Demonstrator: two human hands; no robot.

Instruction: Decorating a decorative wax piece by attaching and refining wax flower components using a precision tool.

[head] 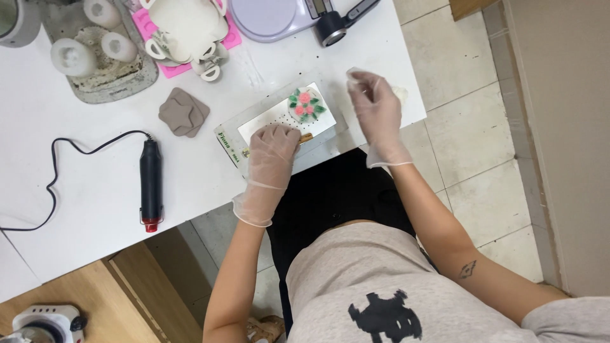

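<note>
The metal plate lies at the white table's front edge — bare tabletop to its left. On it rests a round white disc with pink flowers. The left hand, fingers curled, pinches a thin stick; the right hand pinches something white — unclear what.

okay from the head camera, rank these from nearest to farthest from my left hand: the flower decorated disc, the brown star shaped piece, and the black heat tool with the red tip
From the left hand:
1. Flower decorated disc, just beyond the fingers, on the metal plate.
2. Brown star shaped piece, to the hand's left.
3. Black heat tool, farther left, near the table edge.
</note>
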